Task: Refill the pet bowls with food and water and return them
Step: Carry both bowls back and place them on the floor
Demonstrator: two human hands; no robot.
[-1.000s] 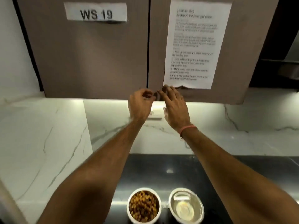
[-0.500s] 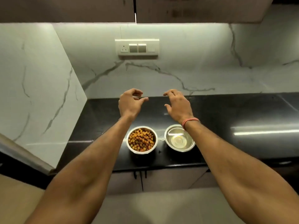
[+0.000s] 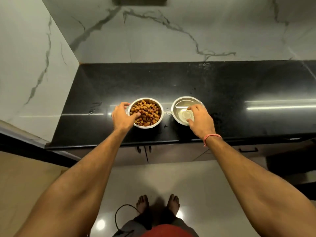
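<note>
2 steel bowls are taken up from a black counter [image 3: 222, 86], each by 1 hand. The left hand [image 3: 122, 118] is curled round the near-left rim of the food bowl [image 3: 145, 112], its thumb laid over the rim onto the brown kibble and its fingers wrapped behind the outer wall. The right hand [image 3: 201, 119] is spread over the near-right side of the water bowl [image 3: 185, 110], fingertips and thumb bent down at the rim; whether the rim is actually gripped cannot be told, as the contact is hidden. The bowls are seen side by side, apart, between the 2 sets of fingers. Filling is judged done, since kibble and clear water are visible; the return step appears to be in hand. A level, slow lift is called for next, the water bowl being the likelier to spill.
</note>
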